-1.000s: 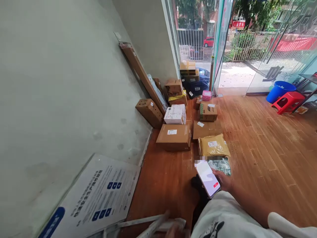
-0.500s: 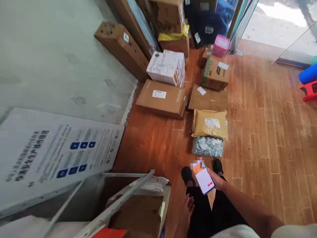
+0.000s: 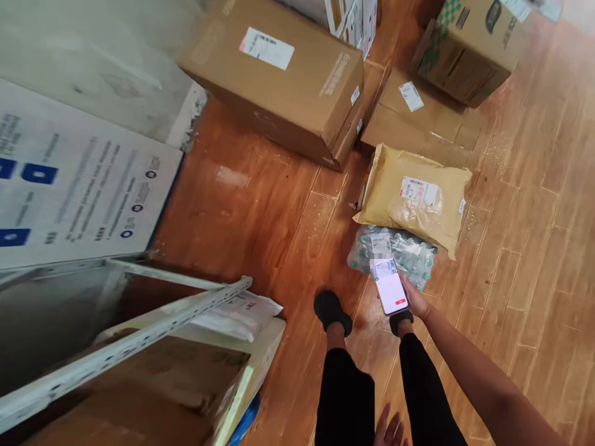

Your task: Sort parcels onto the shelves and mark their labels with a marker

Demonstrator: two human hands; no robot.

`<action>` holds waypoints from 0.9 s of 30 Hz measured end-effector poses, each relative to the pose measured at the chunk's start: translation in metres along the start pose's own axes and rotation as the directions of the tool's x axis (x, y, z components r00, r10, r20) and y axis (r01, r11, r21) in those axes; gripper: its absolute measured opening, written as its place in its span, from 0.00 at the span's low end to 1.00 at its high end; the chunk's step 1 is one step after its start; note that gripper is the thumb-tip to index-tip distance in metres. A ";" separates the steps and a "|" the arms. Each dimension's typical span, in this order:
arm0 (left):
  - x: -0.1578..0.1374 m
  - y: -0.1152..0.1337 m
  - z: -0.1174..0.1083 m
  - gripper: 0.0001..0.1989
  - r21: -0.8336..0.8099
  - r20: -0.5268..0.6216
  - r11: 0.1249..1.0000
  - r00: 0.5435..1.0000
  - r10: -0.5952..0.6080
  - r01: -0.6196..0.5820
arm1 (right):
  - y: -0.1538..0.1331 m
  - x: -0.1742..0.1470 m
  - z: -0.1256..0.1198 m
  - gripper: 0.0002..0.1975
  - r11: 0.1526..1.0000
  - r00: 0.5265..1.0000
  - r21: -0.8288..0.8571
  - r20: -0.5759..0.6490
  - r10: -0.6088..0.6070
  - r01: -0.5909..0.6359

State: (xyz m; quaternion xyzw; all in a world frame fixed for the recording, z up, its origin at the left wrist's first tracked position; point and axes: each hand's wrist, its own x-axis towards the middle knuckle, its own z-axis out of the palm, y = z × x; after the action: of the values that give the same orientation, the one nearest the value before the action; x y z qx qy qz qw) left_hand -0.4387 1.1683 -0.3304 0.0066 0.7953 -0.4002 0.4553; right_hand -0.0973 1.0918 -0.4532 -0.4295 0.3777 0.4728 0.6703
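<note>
A phone point(image 3: 389, 286), likely light, stiff and fragile, is being gripped by its edges in the right hand point(image 3: 416, 300); the left hand point(image 3: 388, 430) is being held apart, loosely spread.

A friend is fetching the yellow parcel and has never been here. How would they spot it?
On the wooden floor, look past the phone in the right hand to the bottle pack. Just beyond it lies the yellow parcel. It is a soft, puffy bag with a white label, unlike the stiff cardboard boxes nearby and the clear-wrapped pack.
</note>
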 end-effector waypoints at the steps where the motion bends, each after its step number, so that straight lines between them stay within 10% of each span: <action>1: 0.003 0.006 0.003 0.29 -0.009 0.012 1.000 1.000 0.003 -0.003 | -0.002 0.005 0.001 0.30 1.000 1.000 0.002 0.003 -0.010 0.010; 14: -0.006 0.077 0.033 0.23 -0.238 0.202 0.971 0.976 0.078 -0.028 | -0.030 0.018 0.035 0.36 0.997 0.998 -0.055 0.018 -0.055 0.056; 27: -0.073 0.030 0.006 0.30 -0.284 0.311 0.952 0.950 -0.019 0.112 | -0.025 0.022 0.026 0.36 0.996 0.998 -0.060 -0.023 -0.066 0.065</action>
State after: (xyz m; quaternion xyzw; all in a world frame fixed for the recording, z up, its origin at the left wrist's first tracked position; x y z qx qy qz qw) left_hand -0.3804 1.2105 -0.2979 -0.1506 0.7664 -0.2866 0.5547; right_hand -0.0648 1.1181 -0.4589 -0.4673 0.3575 0.4562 0.6677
